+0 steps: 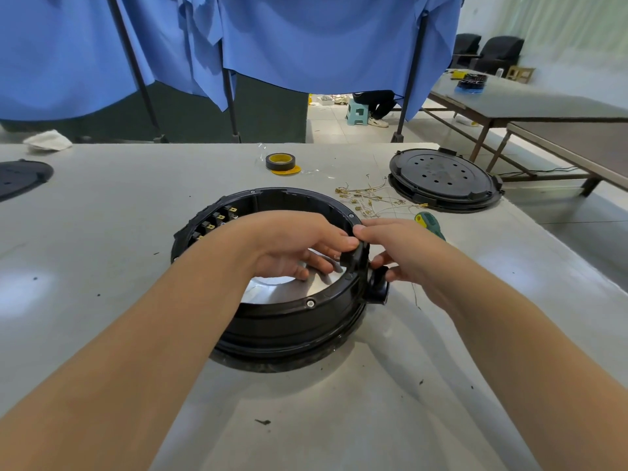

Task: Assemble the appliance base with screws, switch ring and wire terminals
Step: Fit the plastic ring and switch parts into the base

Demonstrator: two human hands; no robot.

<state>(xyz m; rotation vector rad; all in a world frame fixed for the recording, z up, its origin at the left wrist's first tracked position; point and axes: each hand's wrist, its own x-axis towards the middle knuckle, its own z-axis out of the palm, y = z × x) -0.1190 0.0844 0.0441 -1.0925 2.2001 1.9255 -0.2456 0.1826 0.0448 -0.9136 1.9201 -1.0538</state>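
A grey worktable under hanging blue cloth carries the round black appliance base at its middle. Both hands work at the base's right rim: the left hand reaches inside, fingers curled on a small black part, and the right hand pinches the same part from outside. This looks like seating the switch fitting; next comes wiring from the terminal wires behind the base.

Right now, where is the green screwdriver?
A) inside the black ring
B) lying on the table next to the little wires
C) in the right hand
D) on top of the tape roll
B: the green screwdriver lies on the table beside the wire terminals, untouched by either hand.
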